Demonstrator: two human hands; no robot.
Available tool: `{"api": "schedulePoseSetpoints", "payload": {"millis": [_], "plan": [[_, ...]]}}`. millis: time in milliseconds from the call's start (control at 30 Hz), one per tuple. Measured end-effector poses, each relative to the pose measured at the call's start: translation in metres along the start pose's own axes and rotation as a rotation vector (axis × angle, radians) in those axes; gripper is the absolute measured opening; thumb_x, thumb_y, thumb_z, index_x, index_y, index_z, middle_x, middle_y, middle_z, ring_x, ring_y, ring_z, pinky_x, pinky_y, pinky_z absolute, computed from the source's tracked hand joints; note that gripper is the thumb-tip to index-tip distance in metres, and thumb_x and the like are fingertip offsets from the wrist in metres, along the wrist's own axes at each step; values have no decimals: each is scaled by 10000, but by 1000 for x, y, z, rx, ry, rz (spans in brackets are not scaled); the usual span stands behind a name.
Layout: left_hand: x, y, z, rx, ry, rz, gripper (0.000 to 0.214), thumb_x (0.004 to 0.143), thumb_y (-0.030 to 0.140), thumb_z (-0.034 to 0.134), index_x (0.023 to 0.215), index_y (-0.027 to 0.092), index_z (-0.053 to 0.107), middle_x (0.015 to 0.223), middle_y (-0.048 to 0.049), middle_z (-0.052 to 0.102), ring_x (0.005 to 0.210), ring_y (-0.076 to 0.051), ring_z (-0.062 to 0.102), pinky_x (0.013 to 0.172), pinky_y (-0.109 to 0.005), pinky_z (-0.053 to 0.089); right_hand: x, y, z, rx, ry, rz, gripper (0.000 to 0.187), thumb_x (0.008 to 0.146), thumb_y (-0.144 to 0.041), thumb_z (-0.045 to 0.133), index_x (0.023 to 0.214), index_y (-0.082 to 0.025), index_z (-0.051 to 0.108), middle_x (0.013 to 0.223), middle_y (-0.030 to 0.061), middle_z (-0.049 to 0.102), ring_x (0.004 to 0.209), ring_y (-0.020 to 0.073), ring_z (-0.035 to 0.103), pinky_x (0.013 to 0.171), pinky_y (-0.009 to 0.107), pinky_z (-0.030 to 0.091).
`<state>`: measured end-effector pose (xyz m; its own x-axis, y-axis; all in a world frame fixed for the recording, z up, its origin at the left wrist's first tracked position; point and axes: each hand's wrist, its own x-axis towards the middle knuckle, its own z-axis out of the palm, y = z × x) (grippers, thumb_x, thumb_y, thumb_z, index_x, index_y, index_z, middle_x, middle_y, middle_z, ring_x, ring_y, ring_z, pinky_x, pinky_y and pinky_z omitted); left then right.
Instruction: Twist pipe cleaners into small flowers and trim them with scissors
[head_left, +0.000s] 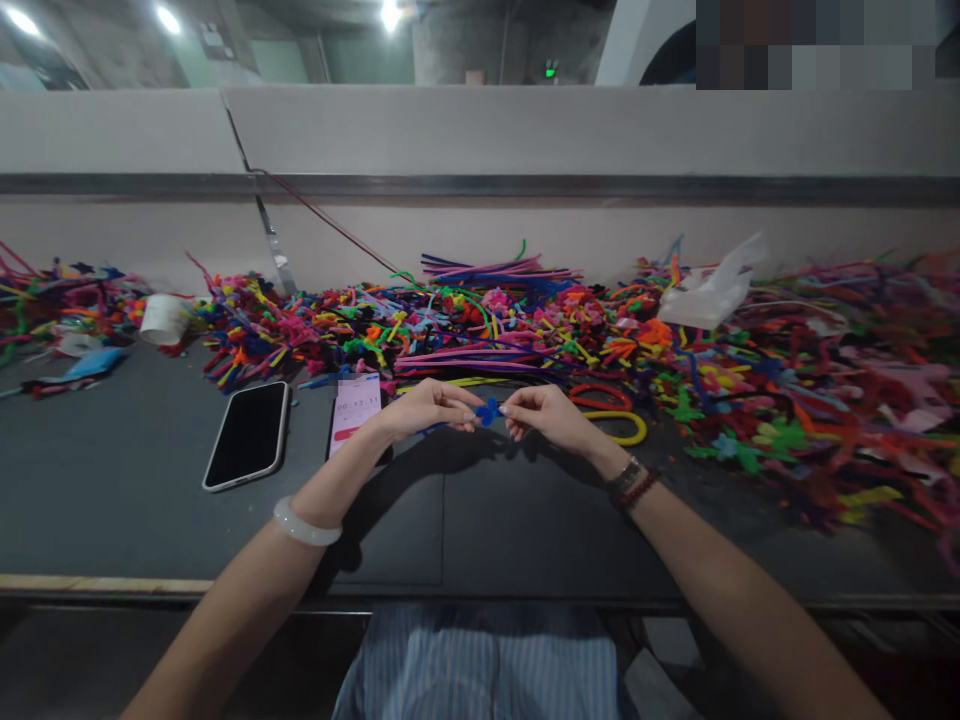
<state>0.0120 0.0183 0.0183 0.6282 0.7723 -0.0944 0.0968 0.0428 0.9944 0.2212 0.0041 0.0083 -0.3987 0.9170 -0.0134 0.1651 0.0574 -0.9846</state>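
Between my two hands is a small blue pipe-cleaner shape [488, 411], with looped lobes, held up above the dark table. The fingers of my left hand [431, 408] pinch its left side. My right hand [546, 414] has thumb and forefinger closed at its right edge. Behind my hands lies a long heap of colourful pipe cleaners [465, 320], some straight, others bent into small shapes. A lit phone [358, 405] showing a timer sits just left of my left hand, partly covered by it. Beside my right hand rest scissors with red and yellow handles [626, 428].
A second phone [247, 435] with a dark screen lies farther left. A white paper cup [164, 319] is tipped among the pieces. Crumpled white plastic [716, 285] sits on the right heap. A pale partition [525, 130] runs along the table's back, and the table edge [105, 584] is near my body.
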Motion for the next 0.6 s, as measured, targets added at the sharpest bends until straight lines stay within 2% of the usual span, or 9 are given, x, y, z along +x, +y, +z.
{"api": "schedulePoseSetpoints", "payload": {"millis": [200, 367, 467, 600], "plan": [[1, -5, 6, -115, 14, -76, 281, 668, 263, 638, 902, 107, 638, 794, -84, 659, 696, -141, 620, 657, -239, 474, -1, 1, 2, -3, 0, -23, 239, 656, -341, 654, 644, -110, 591, 524, -2, 581, 452, 86, 546, 468, 230, 481], [2, -8, 16, -53, -6, -93, 280, 676, 355, 625, 765, 93, 662, 690, -60, 629, 610, -86, 559, 573, -184, 428, -2, 2, 7, 35, -35, -8, 288, 668, -388, 633, 669, -101, 609, 545, 21, 603, 462, 95, 558, 468, 228, 479], [2, -8, 18, -60, 22, -95, 275, 659, 361, 639, 729, 95, 658, 669, -43, 613, 593, -69, 525, 555, -171, 400, 0, 3, 7, 95, -5, 17, 355, 706, -452, 568, 668, -102, 610, 539, 28, 604, 447, 99, 556, 449, 229, 471], [4, -10, 18, -95, 38, -79, 266, 656, 351, 641, 708, 90, 645, 660, -37, 603, 579, -65, 511, 567, -182, 398, 0, 3, 4, 63, -35, 1, 296, 680, -402, 616, 655, -107, 610, 569, 26, 610, 475, 96, 558, 466, 222, 470]]}}
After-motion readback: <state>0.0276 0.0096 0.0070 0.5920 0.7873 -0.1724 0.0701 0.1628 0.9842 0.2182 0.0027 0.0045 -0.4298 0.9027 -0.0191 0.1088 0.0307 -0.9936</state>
